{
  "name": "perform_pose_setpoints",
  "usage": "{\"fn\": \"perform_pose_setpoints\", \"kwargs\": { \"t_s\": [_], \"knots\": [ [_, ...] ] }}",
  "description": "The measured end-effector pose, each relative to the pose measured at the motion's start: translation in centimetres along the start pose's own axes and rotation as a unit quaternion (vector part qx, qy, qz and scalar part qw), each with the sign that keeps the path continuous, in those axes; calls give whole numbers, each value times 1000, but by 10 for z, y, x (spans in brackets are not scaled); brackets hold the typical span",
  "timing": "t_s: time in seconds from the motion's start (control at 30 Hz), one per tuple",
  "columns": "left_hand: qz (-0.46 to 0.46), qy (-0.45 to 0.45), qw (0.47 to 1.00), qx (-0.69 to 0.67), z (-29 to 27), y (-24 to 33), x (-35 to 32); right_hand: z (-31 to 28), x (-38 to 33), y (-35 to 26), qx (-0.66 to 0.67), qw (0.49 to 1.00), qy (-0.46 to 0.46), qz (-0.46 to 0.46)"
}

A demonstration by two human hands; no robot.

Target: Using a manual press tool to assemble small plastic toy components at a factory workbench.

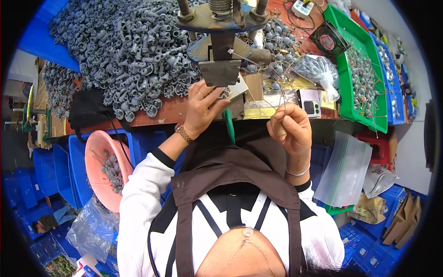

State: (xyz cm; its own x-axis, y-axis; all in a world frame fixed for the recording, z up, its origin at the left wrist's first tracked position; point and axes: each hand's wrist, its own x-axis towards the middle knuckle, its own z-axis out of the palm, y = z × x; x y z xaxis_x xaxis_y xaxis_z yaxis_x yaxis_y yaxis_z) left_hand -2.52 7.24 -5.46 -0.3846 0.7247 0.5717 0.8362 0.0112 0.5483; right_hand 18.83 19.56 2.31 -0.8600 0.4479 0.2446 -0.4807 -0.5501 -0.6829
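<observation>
Your left hand (201, 111) is up at the small press (221, 41) on the table (152, 115), fingers curled at the lower edge of its metal plate (220, 73), apparently closed on a small part there, though what it is pinching is too hidden to name. Your right hand (291, 127) is held just off to the side, grip pressed together on a bundle of thin wire pieces (272, 99) that fan upward from the fingertips. A green-handled tool (229, 124) hangs between the two hands. Judging by what lies around, much is left: a big heap of grey plastic parts (124, 51) fills the table behind the press. Some of the work looks done: the green tray (344, 83) to your right holds grey parts with wires on them, and a pink basin (99, 161) by your left elbow holds a few grey parts.
</observation>
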Motion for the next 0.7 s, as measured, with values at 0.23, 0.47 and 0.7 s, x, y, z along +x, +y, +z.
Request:
{"fn": "perform_pose_setpoints", "kwargs": {
  "t_s": [0.23, 0.47, 0.7],
  "knots": [
    [-60, -94, 994, -10, -14, 11, 12, 7, 5, 7, -78, 996, -1, 49],
    [-62, -17, 997, 30, -21, 26, 12, 6, 2, 8, -103, 993, -49, 36],
    [-30, 31, 941, 337, -59, -45, 60, 21, 8, 10, -144, 974, -4, 177]
  ]
}}
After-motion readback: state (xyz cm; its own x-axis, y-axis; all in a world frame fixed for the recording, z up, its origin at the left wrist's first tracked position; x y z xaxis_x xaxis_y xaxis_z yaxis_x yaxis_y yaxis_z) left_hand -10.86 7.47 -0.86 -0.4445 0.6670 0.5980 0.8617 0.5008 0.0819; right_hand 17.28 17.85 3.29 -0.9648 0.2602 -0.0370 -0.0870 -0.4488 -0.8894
